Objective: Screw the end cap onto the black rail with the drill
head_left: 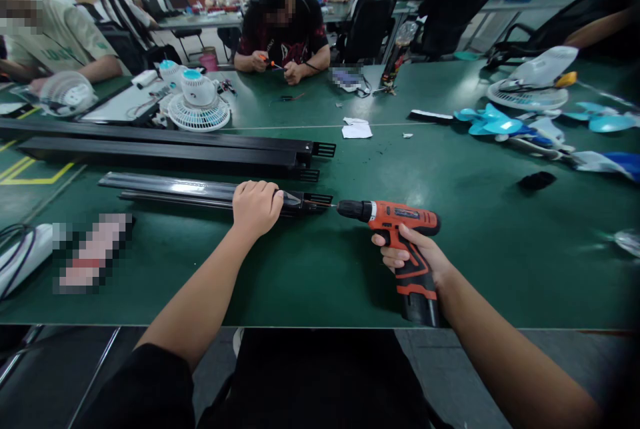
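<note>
My right hand is wrapped round the grip of an orange and black cordless drill, its chuck pointing left. The thin bit of the drill reaches the slotted right end of a black metal profile; whether it touches a screw there is too small to tell. Over that profile, near its right end, my left hand is closed, pressing it on the green table. Behind lie longer black profiles with slotted end pieces, side by side.
White fan parts stand at the back left. Light-blue fan blades and a fan head lie at the right. A black tuft and paper scraps are on the table. Across it, a person holds a screwdriver.
</note>
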Demonstrator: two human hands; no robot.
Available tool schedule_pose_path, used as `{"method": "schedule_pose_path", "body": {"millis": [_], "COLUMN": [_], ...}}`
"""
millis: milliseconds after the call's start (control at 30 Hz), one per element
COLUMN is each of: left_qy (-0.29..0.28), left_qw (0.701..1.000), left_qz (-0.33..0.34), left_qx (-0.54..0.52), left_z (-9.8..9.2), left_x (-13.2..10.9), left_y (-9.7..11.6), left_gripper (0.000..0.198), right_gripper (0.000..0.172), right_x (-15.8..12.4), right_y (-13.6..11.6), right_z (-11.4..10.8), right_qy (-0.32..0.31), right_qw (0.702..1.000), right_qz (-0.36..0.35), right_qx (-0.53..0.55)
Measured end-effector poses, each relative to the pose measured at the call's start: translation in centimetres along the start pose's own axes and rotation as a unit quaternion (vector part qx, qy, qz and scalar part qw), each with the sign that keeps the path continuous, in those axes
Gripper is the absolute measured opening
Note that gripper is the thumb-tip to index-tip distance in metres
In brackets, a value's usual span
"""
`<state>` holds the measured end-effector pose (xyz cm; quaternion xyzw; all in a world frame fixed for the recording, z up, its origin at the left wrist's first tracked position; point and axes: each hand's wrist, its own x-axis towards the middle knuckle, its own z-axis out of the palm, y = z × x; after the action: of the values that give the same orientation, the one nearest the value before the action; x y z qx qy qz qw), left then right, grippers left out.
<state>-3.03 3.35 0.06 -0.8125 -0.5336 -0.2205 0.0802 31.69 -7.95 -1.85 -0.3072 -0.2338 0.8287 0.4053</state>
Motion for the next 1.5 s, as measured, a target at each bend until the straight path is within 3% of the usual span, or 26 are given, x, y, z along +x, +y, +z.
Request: {"method": "schedule_pose_path", "body": {"millis": [700, 1500], "left_qy": [-0.017, 0.003], "left_qw": [1.0, 1.0], "left_qz": [-0.013, 0.006], "left_qx": [-0.022, 0.009], "left_z": [-0.02, 0.12], "left_x": [0.07, -0.02], "left_y": [0.03, -0.08], "left_gripper": [0.048, 0.046], "right_gripper": [0.034, 0.038], "right_x": [0.02, 0.05], "right_y": [0.0, 0.17], "right_z": [-0.12, -0.07], "right_qy": [-0.018, -0.02], "right_qw": [1.0, 0.999], "right_qz": [0.005, -0.004], "right_qx": [0.022, 0.037]}}
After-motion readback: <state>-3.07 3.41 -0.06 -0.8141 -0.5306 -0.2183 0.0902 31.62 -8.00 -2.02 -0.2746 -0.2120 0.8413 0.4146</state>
